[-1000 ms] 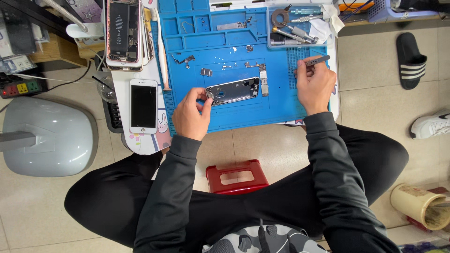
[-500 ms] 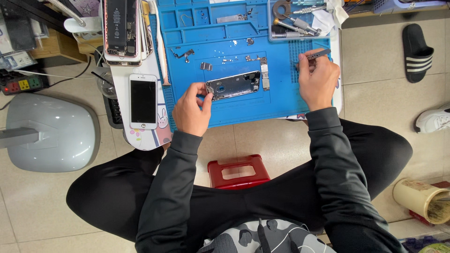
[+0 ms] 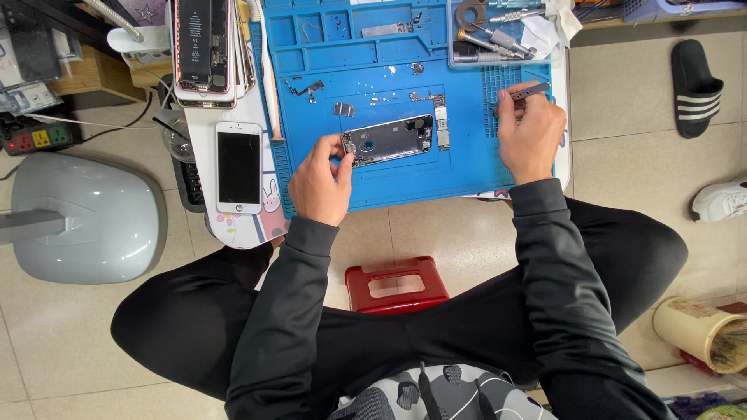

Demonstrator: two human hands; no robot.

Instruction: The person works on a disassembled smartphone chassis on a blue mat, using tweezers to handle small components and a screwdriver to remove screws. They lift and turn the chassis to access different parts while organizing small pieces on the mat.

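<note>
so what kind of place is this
Probably a phone repair bench: a blue repair mat with a stripped phone frame on it, a tray of screwdrivers, and an opened phone beside it.

phone repair workshop, blue repair mat (image 3: 467, 163), opened phones (image 3: 204, 47)

White phone (image 3: 238, 166) face up, dark screen, on a cartoon-print pad (image 3: 247, 225) left of blue mat. Opened phone w/ battery showing (image 3: 204, 43) above it. Grey rounded lamp base (image 3: 87, 217) far left, power strip (image 3: 35, 138) above. Red stool (image 3: 397, 286) on floor tiles. Black slide sandal (image 3: 696, 75) & white sneaker (image 3: 720, 199) at right.
</note>
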